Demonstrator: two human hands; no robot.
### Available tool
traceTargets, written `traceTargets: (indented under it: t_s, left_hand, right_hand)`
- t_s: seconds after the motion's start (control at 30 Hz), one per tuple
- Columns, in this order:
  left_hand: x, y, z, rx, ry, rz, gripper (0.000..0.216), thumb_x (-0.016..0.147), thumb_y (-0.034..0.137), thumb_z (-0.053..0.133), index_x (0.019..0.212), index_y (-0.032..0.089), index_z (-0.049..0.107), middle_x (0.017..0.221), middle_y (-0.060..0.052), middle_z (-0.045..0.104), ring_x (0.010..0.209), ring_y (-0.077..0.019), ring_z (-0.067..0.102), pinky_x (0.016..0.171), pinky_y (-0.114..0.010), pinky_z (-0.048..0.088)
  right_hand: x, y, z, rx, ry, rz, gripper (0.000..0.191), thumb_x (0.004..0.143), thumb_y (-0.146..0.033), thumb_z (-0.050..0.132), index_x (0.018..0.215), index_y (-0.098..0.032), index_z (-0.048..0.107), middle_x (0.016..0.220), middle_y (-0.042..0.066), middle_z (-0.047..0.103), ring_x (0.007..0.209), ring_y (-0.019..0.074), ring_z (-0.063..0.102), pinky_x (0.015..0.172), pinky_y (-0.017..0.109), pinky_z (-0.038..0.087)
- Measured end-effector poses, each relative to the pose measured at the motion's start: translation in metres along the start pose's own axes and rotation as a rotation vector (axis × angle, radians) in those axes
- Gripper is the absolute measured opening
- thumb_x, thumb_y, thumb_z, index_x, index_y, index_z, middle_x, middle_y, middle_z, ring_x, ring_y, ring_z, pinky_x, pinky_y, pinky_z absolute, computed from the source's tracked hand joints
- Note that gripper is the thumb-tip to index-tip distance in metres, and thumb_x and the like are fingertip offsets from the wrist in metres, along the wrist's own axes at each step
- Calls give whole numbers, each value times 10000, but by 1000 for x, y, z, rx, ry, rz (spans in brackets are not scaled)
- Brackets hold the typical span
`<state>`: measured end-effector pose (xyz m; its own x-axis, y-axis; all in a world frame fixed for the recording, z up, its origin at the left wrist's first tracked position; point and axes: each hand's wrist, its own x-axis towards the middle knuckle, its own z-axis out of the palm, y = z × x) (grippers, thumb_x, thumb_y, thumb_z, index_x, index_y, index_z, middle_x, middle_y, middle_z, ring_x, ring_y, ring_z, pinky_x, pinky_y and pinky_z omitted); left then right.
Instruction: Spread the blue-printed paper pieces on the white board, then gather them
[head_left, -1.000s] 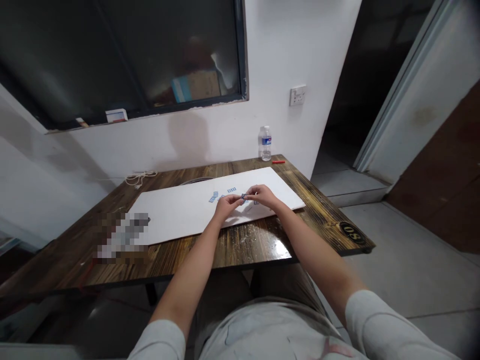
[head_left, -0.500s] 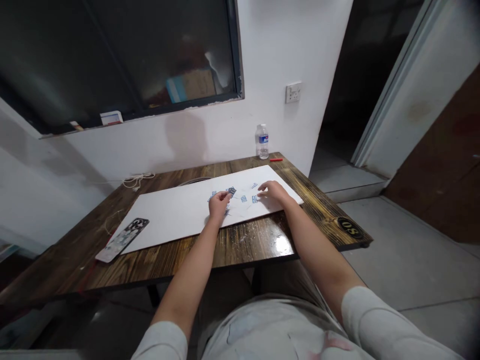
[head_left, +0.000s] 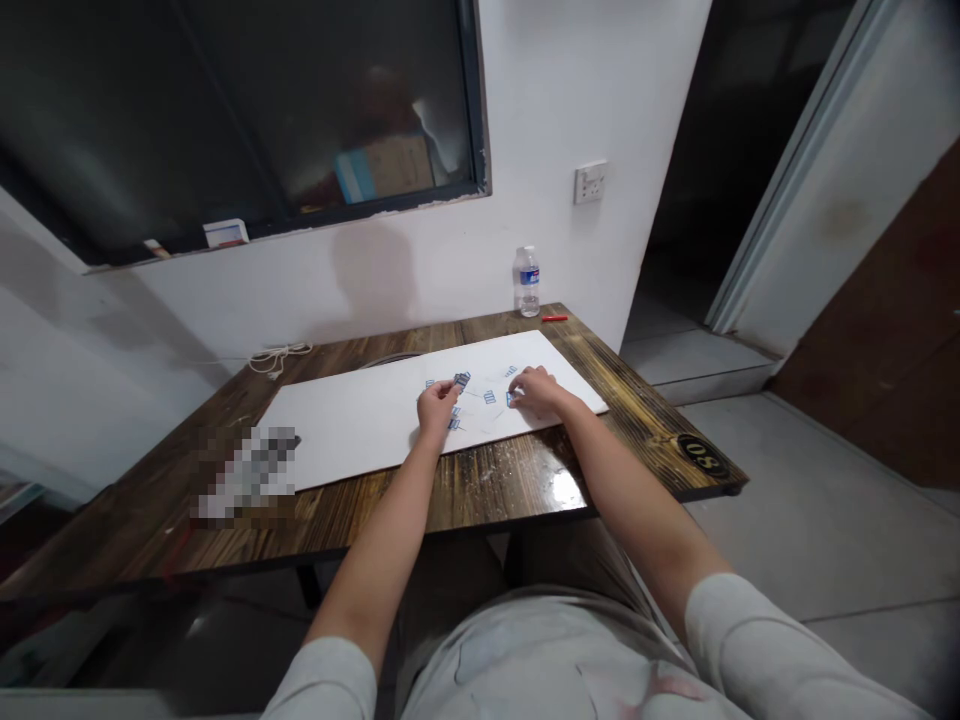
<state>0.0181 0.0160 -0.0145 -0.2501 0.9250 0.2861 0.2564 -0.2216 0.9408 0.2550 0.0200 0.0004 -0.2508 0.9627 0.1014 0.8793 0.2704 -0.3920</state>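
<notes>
My left hand [head_left: 436, 408] is closed, with thumb and fingers pinching a small dark, flat patterned piece [head_left: 462, 382] just above the white board [head_left: 337, 430]. What kind of piece it is I cannot make out. My right hand [head_left: 538, 390] is bent low over the board's right part, its fingertips drawn together at a blue-lined mark [head_left: 509, 400]. Whatever is between those fingertips is too small to tell. Other blue line figures lie around the hands, including a striped one [head_left: 490, 397] between them and another [head_left: 511, 371] farther back.
The board lies on a dark wooden table [head_left: 517, 480]. A plastic water bottle [head_left: 528, 285] and a red pen-like stick [head_left: 555, 318] stand and lie at the back right. A white cable [head_left: 277, 357] is at the back left; a blurred-out object [head_left: 251, 480] overlaps the board's left end.
My right hand has moved slightly left and down to the blue-lined mark, and its fingers have come together. The left hand keeps hold of the dark piece, tilted a little differently.
</notes>
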Motion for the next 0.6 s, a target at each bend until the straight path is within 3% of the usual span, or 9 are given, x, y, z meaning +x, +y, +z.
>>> traceTargets:
  t_s: [0.37,0.6]
  left_hand:
    - [-1,1,-1,23,4,-7,278,683,372,732,874,170,739,782,-44,724,688,-161,637,637,-260,493]
    - [0,0,0,10,-9,8,293,676,392,739,872,173,737,790,-42,723,677,-155,627,644,-261,491]
  right_hand:
    - [-2,-3,-7,-12,-34,-23,305,785,-415,726,1045,-255,733,1226,133,592,1172,337,467,910,410,397]
    - [2,-4,-6,102,-3,-151,143,791,-282,706,918,-239,756,941,45,708,881,196,603,777,271,406]
